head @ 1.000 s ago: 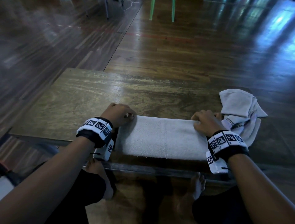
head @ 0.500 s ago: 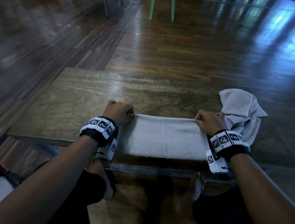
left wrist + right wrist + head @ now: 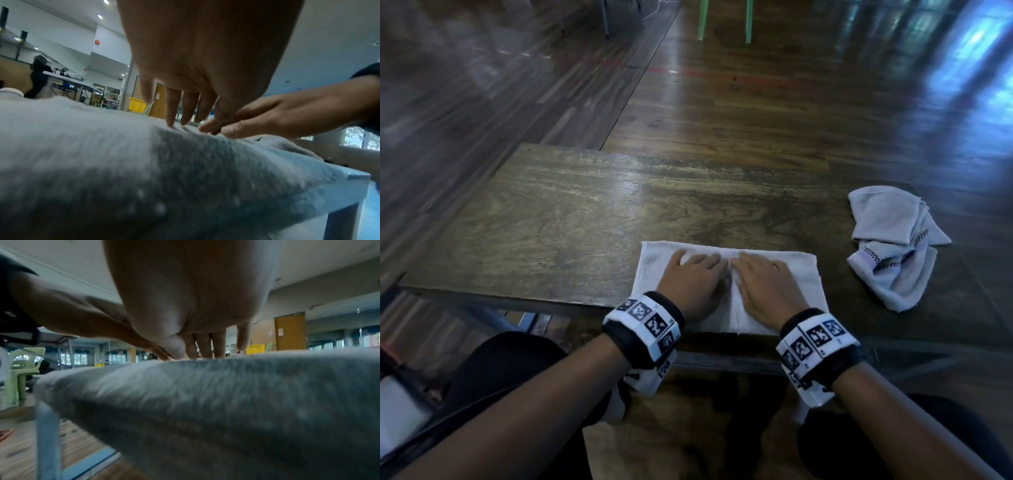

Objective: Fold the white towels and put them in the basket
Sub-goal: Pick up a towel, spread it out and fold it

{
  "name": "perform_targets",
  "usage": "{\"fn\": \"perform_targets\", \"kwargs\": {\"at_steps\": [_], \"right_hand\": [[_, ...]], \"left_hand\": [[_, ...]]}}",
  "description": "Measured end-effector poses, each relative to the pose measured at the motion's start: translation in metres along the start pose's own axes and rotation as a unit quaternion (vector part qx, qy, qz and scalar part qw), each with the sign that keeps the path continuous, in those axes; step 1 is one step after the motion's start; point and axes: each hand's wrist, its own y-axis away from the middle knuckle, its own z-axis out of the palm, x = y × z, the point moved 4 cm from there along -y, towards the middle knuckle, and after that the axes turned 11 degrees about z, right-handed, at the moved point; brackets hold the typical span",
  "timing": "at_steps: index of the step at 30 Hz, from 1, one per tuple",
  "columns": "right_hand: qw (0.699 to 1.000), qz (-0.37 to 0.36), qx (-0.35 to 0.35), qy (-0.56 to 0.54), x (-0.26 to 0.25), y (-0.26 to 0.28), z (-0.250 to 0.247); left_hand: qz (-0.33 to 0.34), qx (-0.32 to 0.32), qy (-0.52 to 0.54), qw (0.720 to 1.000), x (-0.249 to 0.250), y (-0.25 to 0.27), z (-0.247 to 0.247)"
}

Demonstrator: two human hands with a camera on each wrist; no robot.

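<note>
A folded white towel (image 3: 654, 263) lies at the near edge of the wooden table (image 3: 571, 219). Both hands lie flat on it, side by side, fingers straight and pointing away from me. My left hand (image 3: 693, 274) covers the towel's left-middle, my right hand (image 3: 767, 281) its right-middle. From the left wrist view the left hand (image 3: 185, 116) touches the towel (image 3: 102, 154) with its fingertips, the right hand beside it. The right wrist view shows the right hand (image 3: 205, 352) pressing on the towel (image 3: 226, 394). A crumpled white towel (image 3: 893, 240) lies at the table's right. The basket is not in the head view.
The table's left and far parts show bare wood. Green chair legs (image 3: 722, 20) stand on the floor beyond. A yellow crate (image 3: 136, 104) stands far off in the room, and my knees sit under the table's near edge.
Both hands let go of the towel's far corners, came together at its middle and now lie flat on it. The view has shifted left.
</note>
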Motion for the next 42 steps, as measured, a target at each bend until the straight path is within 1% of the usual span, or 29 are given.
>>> {"fn": "perform_targets", "kwargs": {"at_steps": [1,3,7,11,15,18,20,22,23,25,27,29,32,34,35,36,38,40,42], "right_hand": [[1.0,0.004,-0.019,0.007,-0.001,0.003,0.008],[0.999,0.014,-0.04,0.013,0.0,0.005,0.02],[0.997,0.053,-0.047,0.0,0.007,0.004,0.031],[0.995,0.083,-0.05,-0.012,0.023,0.004,0.034],[0.989,0.133,-0.068,-0.022,0.061,0.004,0.033],[0.982,0.162,-0.088,-0.038,0.079,0.004,0.034],[0.982,0.164,-0.084,-0.039,0.08,-0.001,0.035],[0.981,0.172,-0.074,-0.049,0.077,-0.007,0.035],[0.98,0.178,-0.071,-0.059,0.075,-0.01,0.034],[0.977,0.185,-0.079,-0.076,0.07,-0.015,0.032],[0.977,0.174,-0.097,-0.071,0.064,-0.02,0.028],[0.985,0.134,-0.107,-0.035,0.057,-0.024,0.019],[0.989,0.077,-0.128,-0.011,0.045,-0.03,0.004],[0.986,0.061,-0.153,-0.002,0.042,-0.033,-0.002],[0.986,0.059,-0.155,0.011,0.043,-0.034,-0.005],[0.987,0.059,-0.151,0.024,0.046,-0.036,-0.008],[0.988,0.064,-0.138,0.033,0.055,-0.041,-0.012],[0.988,0.071,-0.139,0.012,0.064,-0.044,-0.014],[0.987,0.072,-0.14,-0.02,0.07,-0.047,-0.013]], "left_hand": [[-0.011,-0.019,-0.001,1.0,0.002,0.001,0.009],[-0.027,-0.033,-0.007,0.999,0.002,0.0,0.023],[-0.067,-0.02,0.0,0.998,-0.005,-0.002,0.04],[-0.112,-0.008,0.026,0.993,-0.014,-0.002,0.042],[-0.115,-0.012,0.031,0.993,-0.018,0.0,0.038],[-0.135,-0.029,0.008,0.99,-0.014,0.007,0.033],[-0.123,-0.041,-0.025,0.991,0.004,0.012,0.027],[-0.092,-0.044,-0.029,0.994,0.026,0.016,0.027],[-0.085,-0.049,-0.022,0.995,0.031,0.016,0.029],[-0.093,-0.059,-0.011,0.994,0.028,0.014,0.031],[-0.118,-0.051,-0.02,0.991,0.008,0.01,0.026],[-0.158,-0.043,-0.027,0.986,-0.018,0.007,0.02],[-0.22,-0.064,-0.046,0.972,-0.051,0.008,0.014],[-0.239,-0.076,-0.061,0.966,-0.058,0.009,0.013],[-0.231,-0.079,-0.073,0.967,-0.056,0.009,0.014],[-0.209,-0.077,-0.086,0.971,-0.049,0.009,0.014],[-0.131,-0.053,-0.093,0.986,-0.028,0.008,0.015],[-0.046,-0.015,-0.053,0.997,-0.002,0.011,0.016],[0.039,0.038,-0.023,0.998,0.022,0.016,0.018]]}}
